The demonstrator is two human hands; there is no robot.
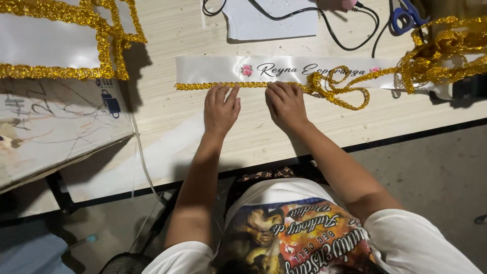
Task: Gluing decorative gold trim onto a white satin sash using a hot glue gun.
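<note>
Sash [213, 69], white satin with script lettering and a small pink flower print, lies flat across the wooden tabletop [167, 109], running left to right. Gold trim [228, 86] runs along its near edge; to the right it leaves the edge and forms a loose loop [345, 91] on the tabletop. Left hand [221, 107] rests palm down, fingers extended, fingertips pressing on the trim; it grasps nothing. Right hand [285, 104] lies just beside it, palm down, fingertips on the trim where it begins to curl; fingers are not closed around anything. A tangle of gold trim [441, 53] sits at the sash's right end. A second trimmed white sash [45, 43] lies far left. Black cable [329, 30], paper [269, 23] and blue-handled scissors [406, 18] lie beyond. No containers are visible.
</note>
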